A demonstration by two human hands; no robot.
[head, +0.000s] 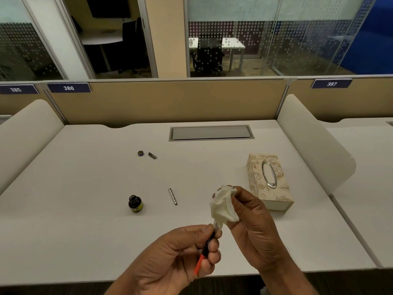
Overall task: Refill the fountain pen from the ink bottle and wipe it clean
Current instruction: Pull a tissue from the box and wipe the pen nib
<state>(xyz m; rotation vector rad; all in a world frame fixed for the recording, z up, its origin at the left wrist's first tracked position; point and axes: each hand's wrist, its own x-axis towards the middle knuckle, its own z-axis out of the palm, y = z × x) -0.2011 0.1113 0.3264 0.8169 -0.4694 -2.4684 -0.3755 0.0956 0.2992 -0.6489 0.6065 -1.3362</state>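
White desk (85, 188) is sitting in an office booth with glass walls at 12 o'clock. Ink could spill, because the ink bottle (135, 203) is standing open at 9 o'clock from the hands, with its cap (140, 153) lying far off. A swinging elbow could be knocking it over. Wet ink could also be getting on the fingers through the thin tissue (223, 206). The left hand (180, 256) is curling its fingers tight around the pen part (205, 251), tip pointing up toward 1 o'clock. The right hand (253, 226) is pinching the tissue around that tip, palm facing left. The pen barrel (173, 196) is lying on the desk, and the tissue box (270, 179) is sitting at 2 o'clock.
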